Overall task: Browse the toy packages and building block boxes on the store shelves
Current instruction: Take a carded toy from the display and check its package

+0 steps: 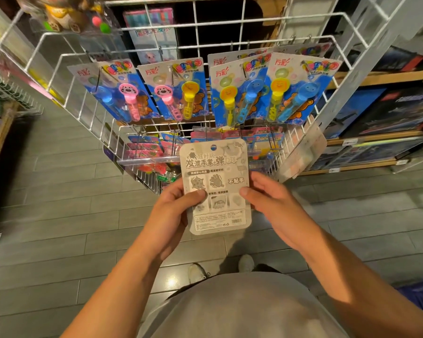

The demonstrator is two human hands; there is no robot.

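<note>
A toy package (216,186), its grey printed back facing up, is held near the person's body, in front of the white wire rack (88,103). The left hand (171,213) and right hand (271,203) grip its side edges, thumbs pressed on the card. Bubble-wand packs (176,91) hang farther away; boxed sets (401,111) fill the right shelves.

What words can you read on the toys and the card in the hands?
"万彩": red brand on the hanging bubble wand packs.
"发泄手掌+弹力球": big title on the grey card, held by the left hand and right hand.
"不粘手": box on the same card.
Small print and barcode at the card's bottom: too small.
Shelf price tags and dark boxes: blurred.
</note>
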